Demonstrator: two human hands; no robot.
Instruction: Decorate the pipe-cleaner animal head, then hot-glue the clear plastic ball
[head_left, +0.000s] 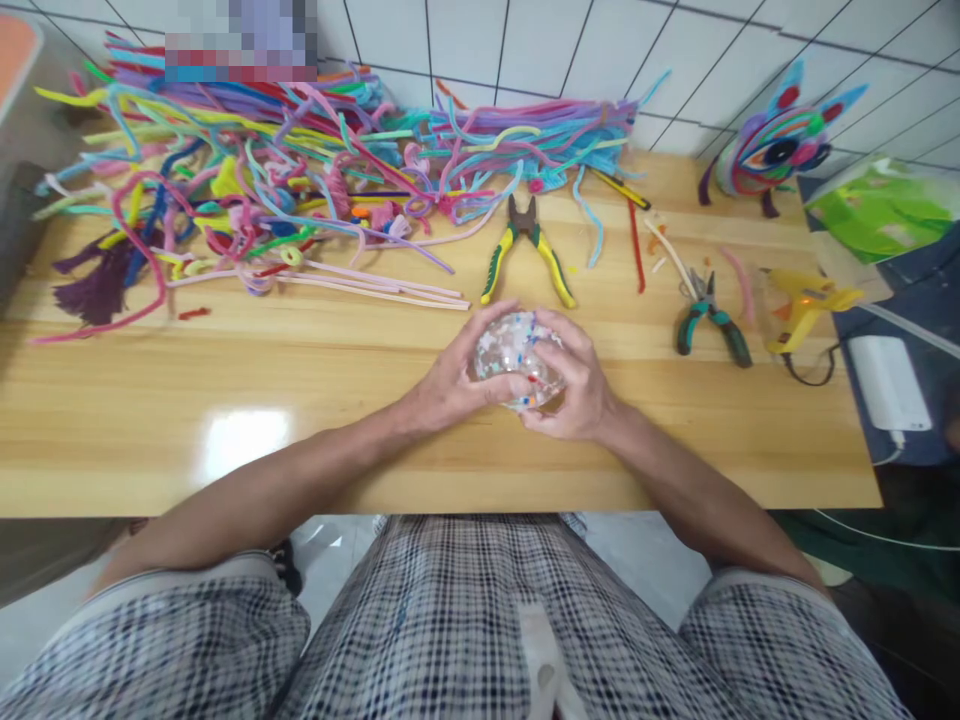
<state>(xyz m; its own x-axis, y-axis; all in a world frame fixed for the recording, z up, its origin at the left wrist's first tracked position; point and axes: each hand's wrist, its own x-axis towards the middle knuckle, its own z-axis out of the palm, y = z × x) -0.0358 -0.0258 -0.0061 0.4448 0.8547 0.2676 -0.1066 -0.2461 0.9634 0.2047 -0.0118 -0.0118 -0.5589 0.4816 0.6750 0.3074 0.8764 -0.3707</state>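
A clear round ball (517, 345) with white, blue, red and orange specks is held between both hands over the front middle of the table. My left hand (461, 375) curves round its left side, thumb across the lower front. On the other side, my right hand (577, 385) wraps it, with fingers over the top and front. The palms hide parts of the ball, and what fills it is too small to make out. Just beyond the hands lie yellow-and-green pliers (529, 250), their handles spread.
Tangled pipe cleaners (247, 200) cover the back left of the wooden table (360, 370). To the right lie a yellow cutter knife (621, 187), small teal-handled pliers (711, 315) and a yellow glue gun (810, 300) with a cord. A colourful eared figure (780, 150) stands behind, near a white power bank (889, 380).
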